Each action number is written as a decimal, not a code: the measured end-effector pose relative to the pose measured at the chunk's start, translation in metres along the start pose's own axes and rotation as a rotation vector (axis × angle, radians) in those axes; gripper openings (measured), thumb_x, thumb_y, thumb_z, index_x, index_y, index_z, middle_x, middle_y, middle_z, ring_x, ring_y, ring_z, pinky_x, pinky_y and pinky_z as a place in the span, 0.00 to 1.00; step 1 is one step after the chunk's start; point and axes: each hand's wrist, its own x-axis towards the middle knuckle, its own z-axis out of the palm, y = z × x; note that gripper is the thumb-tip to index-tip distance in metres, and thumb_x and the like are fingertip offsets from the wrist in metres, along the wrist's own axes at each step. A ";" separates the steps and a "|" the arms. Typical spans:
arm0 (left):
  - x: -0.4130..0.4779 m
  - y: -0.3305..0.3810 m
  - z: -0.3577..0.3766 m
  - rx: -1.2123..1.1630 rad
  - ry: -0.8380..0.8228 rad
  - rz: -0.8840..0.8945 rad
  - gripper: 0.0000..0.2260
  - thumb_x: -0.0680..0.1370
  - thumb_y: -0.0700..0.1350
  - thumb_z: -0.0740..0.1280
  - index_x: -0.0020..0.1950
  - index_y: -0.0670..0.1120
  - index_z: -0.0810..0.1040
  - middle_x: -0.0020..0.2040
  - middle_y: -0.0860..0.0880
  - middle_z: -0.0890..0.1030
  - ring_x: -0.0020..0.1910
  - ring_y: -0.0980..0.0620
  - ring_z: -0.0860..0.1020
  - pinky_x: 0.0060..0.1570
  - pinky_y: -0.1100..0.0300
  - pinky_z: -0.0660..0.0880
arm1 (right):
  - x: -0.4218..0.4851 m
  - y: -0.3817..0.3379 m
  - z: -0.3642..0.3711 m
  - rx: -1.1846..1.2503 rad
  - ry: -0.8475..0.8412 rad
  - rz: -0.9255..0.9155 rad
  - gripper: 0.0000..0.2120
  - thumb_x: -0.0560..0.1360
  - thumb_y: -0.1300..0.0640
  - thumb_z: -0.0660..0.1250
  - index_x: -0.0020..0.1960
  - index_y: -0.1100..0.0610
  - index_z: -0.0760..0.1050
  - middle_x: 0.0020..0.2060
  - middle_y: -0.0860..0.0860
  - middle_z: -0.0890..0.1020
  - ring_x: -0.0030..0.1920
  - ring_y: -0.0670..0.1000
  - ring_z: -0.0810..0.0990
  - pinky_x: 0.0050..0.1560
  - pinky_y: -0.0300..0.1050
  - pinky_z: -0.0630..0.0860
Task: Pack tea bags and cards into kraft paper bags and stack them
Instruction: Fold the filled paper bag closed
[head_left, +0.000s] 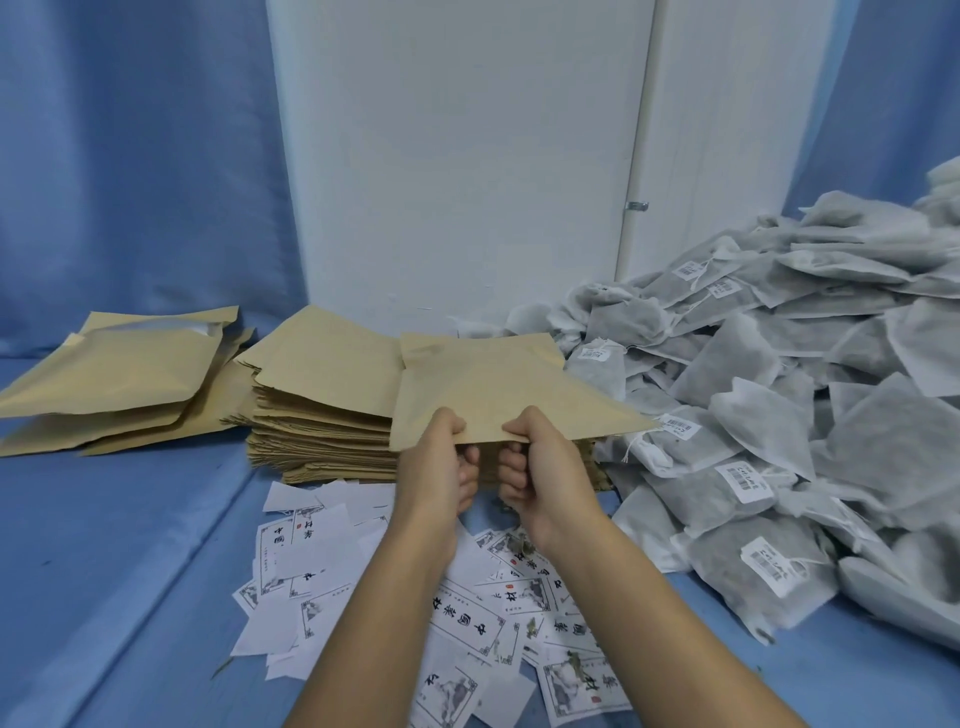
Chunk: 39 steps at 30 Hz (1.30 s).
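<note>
Tea bag heap (779, 395) at 3 o'clock, flat bag stack (322, 415) at 11, cards (467, 618) at 6 — all in easy reach. One kraft bag (493, 389) at centre — left hand (441, 467) and right hand (540, 467) pinch its near edge, probably to open it.

place: makeshift packing room | cues: blue cloth (130, 519), tea bags (779, 374), kraft bags (322, 415), cards (467, 623)

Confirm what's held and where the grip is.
One flat tan kraft paper bag, held at its near edge by both hands: left hand and right hand grip side by side near the edge's middle, thumbs on top.
</note>
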 end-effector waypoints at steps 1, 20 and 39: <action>0.001 0.001 -0.001 -0.044 0.041 0.022 0.16 0.76 0.43 0.61 0.28 0.45 0.64 0.18 0.53 0.58 0.16 0.57 0.54 0.17 0.68 0.50 | 0.000 -0.001 0.000 0.049 0.020 0.000 0.15 0.73 0.61 0.59 0.30 0.54 0.60 0.18 0.46 0.60 0.18 0.45 0.54 0.19 0.36 0.51; 0.013 0.015 -0.032 -0.184 0.198 0.012 0.15 0.79 0.43 0.56 0.32 0.47 0.61 0.18 0.55 0.58 0.15 0.58 0.53 0.17 0.69 0.48 | 0.005 -0.007 -0.014 0.118 0.147 -0.049 0.14 0.74 0.62 0.59 0.33 0.53 0.59 0.18 0.45 0.58 0.18 0.45 0.53 0.18 0.35 0.51; 0.014 0.006 -0.018 -0.087 0.113 0.027 0.10 0.77 0.39 0.62 0.36 0.43 0.67 0.19 0.50 0.68 0.16 0.57 0.60 0.17 0.68 0.54 | -0.003 0.003 -0.005 0.219 0.165 -0.007 0.12 0.75 0.63 0.57 0.35 0.55 0.60 0.17 0.44 0.58 0.17 0.44 0.53 0.18 0.35 0.49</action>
